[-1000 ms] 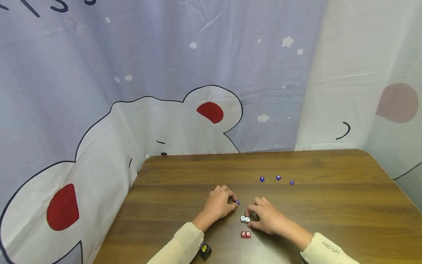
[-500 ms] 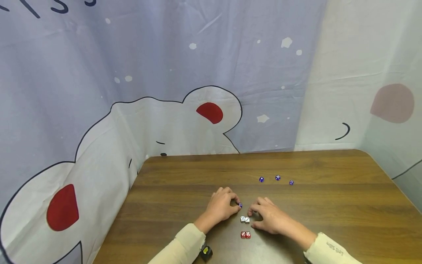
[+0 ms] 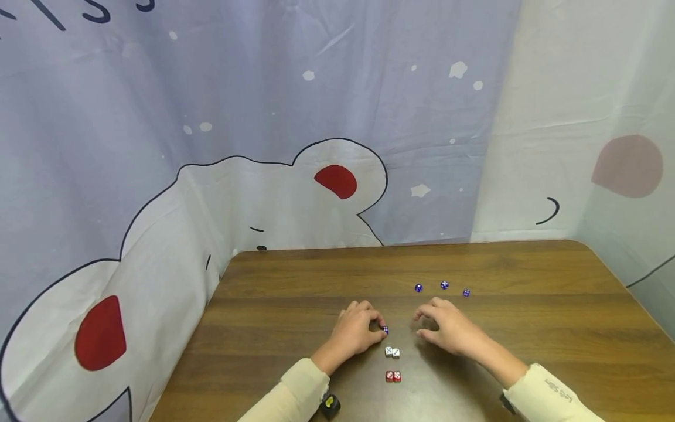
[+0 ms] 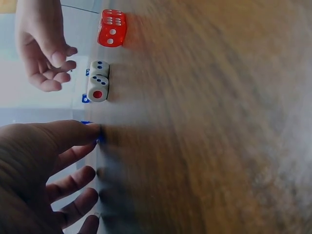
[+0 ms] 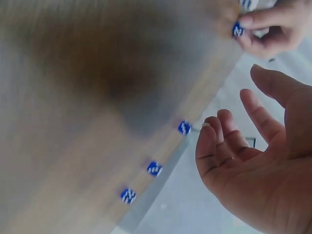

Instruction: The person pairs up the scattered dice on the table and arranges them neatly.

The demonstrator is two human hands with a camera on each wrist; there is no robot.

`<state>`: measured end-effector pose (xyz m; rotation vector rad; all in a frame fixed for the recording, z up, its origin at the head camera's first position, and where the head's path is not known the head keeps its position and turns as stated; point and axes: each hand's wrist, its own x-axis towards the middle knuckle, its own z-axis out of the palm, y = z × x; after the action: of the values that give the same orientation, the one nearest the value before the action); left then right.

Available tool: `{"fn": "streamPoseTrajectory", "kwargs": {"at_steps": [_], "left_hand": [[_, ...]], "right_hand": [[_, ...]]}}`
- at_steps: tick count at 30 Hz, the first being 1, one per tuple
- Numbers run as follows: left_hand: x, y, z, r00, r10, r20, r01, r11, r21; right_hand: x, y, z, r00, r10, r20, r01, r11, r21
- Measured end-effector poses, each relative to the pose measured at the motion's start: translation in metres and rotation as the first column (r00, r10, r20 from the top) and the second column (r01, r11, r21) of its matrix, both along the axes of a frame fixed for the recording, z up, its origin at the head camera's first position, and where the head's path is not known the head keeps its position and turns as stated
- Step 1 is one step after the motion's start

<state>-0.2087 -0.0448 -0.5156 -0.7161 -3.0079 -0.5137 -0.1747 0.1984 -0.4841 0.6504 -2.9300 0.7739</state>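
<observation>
- Pinching a small blue cube die with white pips (image 3: 385, 330): the left hand (image 3: 352, 331), thumb and forefinger bent to meet around it, the remaining fingers loosely curved and holding nothing. The die sits just beyond the white pair; whether its underside bears on the brown wood-grain table (image 3: 295, 275) cannot be told.
- The right hand (image 3: 452, 329), raised over the table: fingers bent, thumb well apart from them, nothing between.
- Two white cube dice with dark pips (image 3: 396, 353), side by side; nearer the person, two translucent red cube dice with white pips (image 3: 397, 377), also side by side.
- Three loose blue cube dice (image 3: 445, 285), spread toward the far edge, apart from one another and beyond the right hand.
- Likely fault, left side: a pinch this slight could let the die twist or slip — the cause would be uneven pressure from thumb and forefinger. Drawn too near the person, it might knock the white pair askew.
- Likely fault, right side: a low sweep of the fingers could scatter the loose blue dice — small, probably light cubes, easily tipped onto another face.
</observation>
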Motion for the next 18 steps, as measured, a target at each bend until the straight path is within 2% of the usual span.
{"fn": "streamPoseTrajectory", "kwargs": {"at_steps": [10, 18], "left_hand": [[-0.001, -0.002, -0.002, 1.000, -0.018, -0.001, 0.018, 1.000, 0.010], [-0.002, -0.003, -0.003, 1.000, -0.027, -0.009, 0.027, 1.000, 0.013]], "right_hand": [[-0.020, 0.037, 0.012, 0.992, -0.114, -0.062, 0.111, 0.993, -0.050], [-0.032, 0.065, 0.011, 0.983, -0.180, -0.038, 0.177, 0.982, -0.071]]}}
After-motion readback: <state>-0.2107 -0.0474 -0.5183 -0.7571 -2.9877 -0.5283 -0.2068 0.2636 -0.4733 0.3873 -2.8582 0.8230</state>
